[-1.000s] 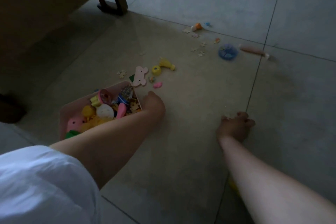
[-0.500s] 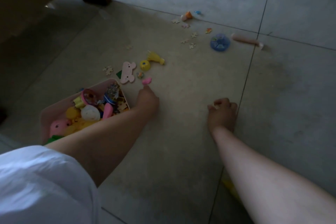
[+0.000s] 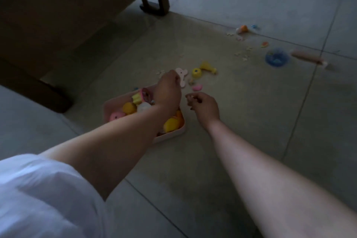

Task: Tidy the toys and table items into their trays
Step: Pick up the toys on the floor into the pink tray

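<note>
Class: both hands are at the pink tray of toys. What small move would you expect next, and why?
Probably the right hand moves left over the pink tray and lets go: its fingertips pinch something small beside the tray, which already holds toys.

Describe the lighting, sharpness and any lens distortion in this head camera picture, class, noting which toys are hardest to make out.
Head view: dim and grey, no glare; the furniture upper left is nearly black. The far blue round toy and the small pieces near it are smeared. The left hand and right hand over the pink tray are soft-edged. Wide-angle stretch enlarges the forearms at the bottom.
</note>
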### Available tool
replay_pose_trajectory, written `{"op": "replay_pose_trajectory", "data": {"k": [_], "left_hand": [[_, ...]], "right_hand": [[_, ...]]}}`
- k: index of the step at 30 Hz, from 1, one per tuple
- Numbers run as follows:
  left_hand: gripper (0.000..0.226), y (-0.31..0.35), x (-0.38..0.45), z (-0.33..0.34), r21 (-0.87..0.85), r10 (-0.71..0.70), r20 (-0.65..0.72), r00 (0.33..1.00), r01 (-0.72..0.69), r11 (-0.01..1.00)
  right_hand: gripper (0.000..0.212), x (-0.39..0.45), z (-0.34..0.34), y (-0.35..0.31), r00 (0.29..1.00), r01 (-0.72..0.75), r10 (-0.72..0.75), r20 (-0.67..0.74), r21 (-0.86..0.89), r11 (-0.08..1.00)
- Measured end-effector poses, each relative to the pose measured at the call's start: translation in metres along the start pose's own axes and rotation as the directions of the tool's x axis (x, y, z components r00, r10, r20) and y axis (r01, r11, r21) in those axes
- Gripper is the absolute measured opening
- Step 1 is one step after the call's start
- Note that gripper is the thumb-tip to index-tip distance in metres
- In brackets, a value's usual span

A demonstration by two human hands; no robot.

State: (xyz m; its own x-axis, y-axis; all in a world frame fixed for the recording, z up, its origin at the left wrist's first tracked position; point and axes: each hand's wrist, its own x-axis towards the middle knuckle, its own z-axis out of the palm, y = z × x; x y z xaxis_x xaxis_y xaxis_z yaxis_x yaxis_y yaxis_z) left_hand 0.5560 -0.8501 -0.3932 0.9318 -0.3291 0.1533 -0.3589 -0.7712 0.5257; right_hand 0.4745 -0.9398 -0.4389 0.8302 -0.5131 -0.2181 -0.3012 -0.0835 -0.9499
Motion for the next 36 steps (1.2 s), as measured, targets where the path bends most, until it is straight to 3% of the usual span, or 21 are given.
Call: {"op": "replay_pose_trajectory", "data": {"k": [3,8,11,14,16,18,21,26,28,30,33,36], "left_hand": [[0.024,-0.034,-0.01,-0.031,0.168,-0.049,-0.018,0.999,0.052,0.984],[0.03,-0.038,-0.025,-0.035,0.313,0.12,0.032,0.992,-0.124,0.942],[0.025,-0.022,-0.026,-0.02,0.318,0.324,0.088,0.942,-0.335,0.887],[0.024,0.005,-0.036,0.006,0.197,0.623,0.174,0.762,-0.647,0.737],[0.027,0.024,-0.05,0.028,0.088,0.77,0.28,0.573,-0.814,0.574],[0.026,0.042,-0.067,0.051,-0.027,0.859,0.354,0.369,-0.914,0.404],[0.025,0.063,-0.091,0.081,-0.202,0.894,0.431,0.122,-0.952,0.228],[0.034,0.096,-0.133,0.116,-0.445,0.861,0.473,-0.186,-0.894,0.051],[0.033,0.106,-0.145,0.125,-0.497,0.828,0.491,-0.271,-0.867,0.011],[0.04,0.117,-0.155,0.135,-0.531,0.781,0.546,-0.303,-0.846,0.043],[0.046,0.13,-0.178,0.15,-0.522,0.686,0.672,-0.278,-0.835,0.173],[0.033,0.136,-0.195,0.155,-0.492,0.652,0.718,-0.245,-0.841,0.226]], "right_hand": [[0.023,-0.004,0.014,-0.007,0.991,0.092,-0.073,0.108,-0.186,0.978],[0.025,-0.011,-0.011,0.011,0.977,-0.041,-0.015,-0.211,-0.257,0.966],[0.023,-0.017,-0.035,0.029,0.96,-0.139,0.058,-0.276,-0.286,0.948],[0.019,-0.021,-0.067,0.039,0.958,-0.171,0.125,-0.258,-0.167,0.971],[0.022,-0.028,-0.094,0.039,0.974,-0.192,0.178,-0.139,-0.101,0.976],[0.027,-0.039,-0.123,0.037,0.969,-0.221,0.236,0.07,-0.177,0.959],[0.028,-0.054,-0.164,0.045,0.928,-0.238,0.321,0.191,-0.361,0.902],[0.027,-0.08,-0.205,0.081,0.92,-0.324,0.385,0.074,-0.411,0.852],[0.027,-0.09,-0.211,0.09,0.91,-0.37,0.414,0.041,-0.375,0.85],[0.026,-0.097,-0.219,0.096,0.908,-0.394,0.419,-0.009,-0.355,0.848],[0.024,-0.104,-0.228,0.099,0.91,-0.409,0.404,-0.091,-0.343,0.845],[0.022,-0.104,-0.231,0.098,0.915,-0.401,0.386,-0.114,-0.359,0.843]]}}
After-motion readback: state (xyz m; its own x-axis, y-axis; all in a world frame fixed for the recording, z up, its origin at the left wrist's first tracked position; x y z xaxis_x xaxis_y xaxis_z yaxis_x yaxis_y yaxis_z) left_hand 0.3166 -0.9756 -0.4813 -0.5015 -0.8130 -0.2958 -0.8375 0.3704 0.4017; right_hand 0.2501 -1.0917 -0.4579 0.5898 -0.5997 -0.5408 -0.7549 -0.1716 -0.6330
